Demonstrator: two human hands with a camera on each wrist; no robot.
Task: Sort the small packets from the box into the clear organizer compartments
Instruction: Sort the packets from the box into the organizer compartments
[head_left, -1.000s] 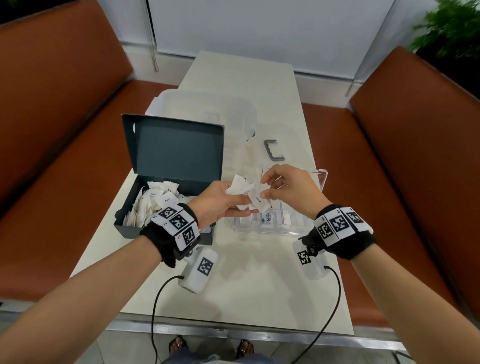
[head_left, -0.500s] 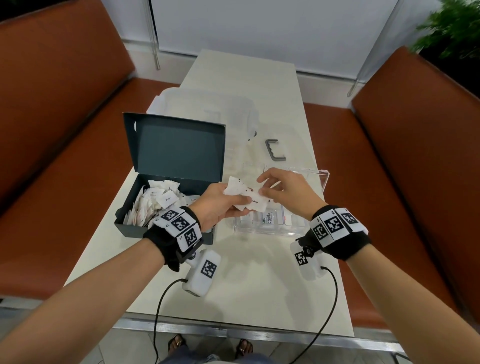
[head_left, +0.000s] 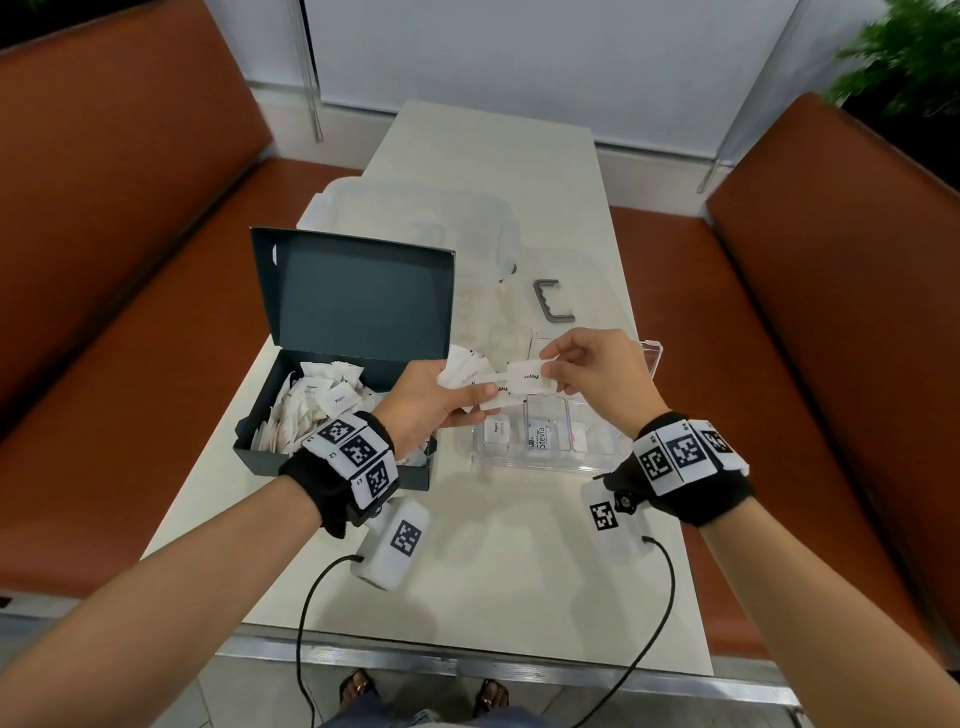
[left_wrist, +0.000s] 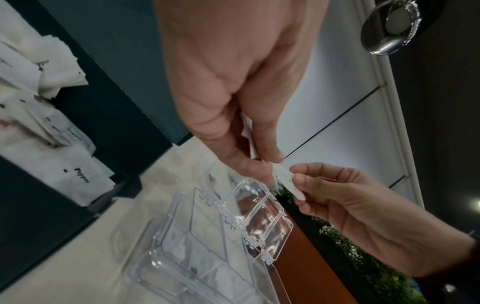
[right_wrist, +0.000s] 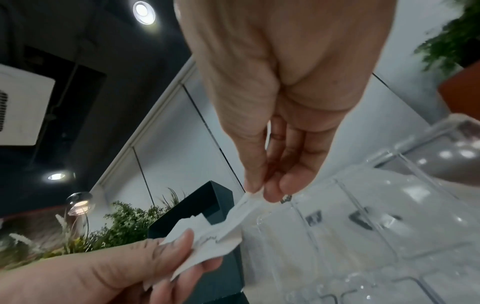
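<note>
A dark box (head_left: 332, 457) with its lid up holds a heap of small white packets (head_left: 306, 410) on the table's left. My left hand (head_left: 441, 405) grips a fan of several white packets (head_left: 467, 376) above the gap between box and organizer. My right hand (head_left: 582, 369) pinches one packet (head_left: 527, 376) at its end, over the clear organizer (head_left: 550, 452). In the right wrist view thumb and fingertips (right_wrist: 272, 191) pinch that packet (right_wrist: 241, 207). The organizer's near compartments hold packets, one marked Stevia (head_left: 540, 439). Its small clear lids (left_wrist: 259, 214) stand up.
A clear plastic bin (head_left: 415, 218) lies behind the box. A grey handle-shaped piece (head_left: 550, 301) lies on the table (head_left: 493, 571) beyond the organizer. Orange bench seats (head_left: 104, 364) flank the table on both sides. Wrist camera cables trail over the near edge.
My right hand has drawn one packet a little to the right, out of the fan held by the left hand. Both hands stay over the organizer's left end.
</note>
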